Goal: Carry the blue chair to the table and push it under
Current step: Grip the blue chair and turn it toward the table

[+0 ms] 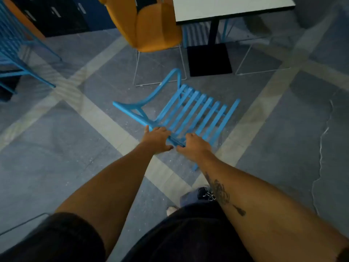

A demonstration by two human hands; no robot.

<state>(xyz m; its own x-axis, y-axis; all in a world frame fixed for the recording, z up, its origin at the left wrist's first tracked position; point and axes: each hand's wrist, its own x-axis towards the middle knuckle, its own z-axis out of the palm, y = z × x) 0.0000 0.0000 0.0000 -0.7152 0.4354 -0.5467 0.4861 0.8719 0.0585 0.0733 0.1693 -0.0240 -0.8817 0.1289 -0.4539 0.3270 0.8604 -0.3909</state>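
**Halfway to the counter, chair in both hands**

Between me and the counter (234, 10), the blue chair (188, 110) hangs in my grip, tilted, with its slatted part turned up toward me and one curved armrest pointing to the left. My left hand (157, 139) and my right hand (195, 146) are both clenched on the same near rail of the frame, close beside each other. One blue leg shows below my right wrist; I cannot tell if any leg touches the floor (56, 167).

What looks done: the chair is picked up and is brought near to the counter. What is left: the last part of the way, setting the chair down on its legs, and pushing it under the top.

The black pedestal base (209, 59) stands straight ahead. An orange chair (156, 29) is already at the left side, and another blue chair shows behind the post, so I judge the free place is narrow and I must aim with care.
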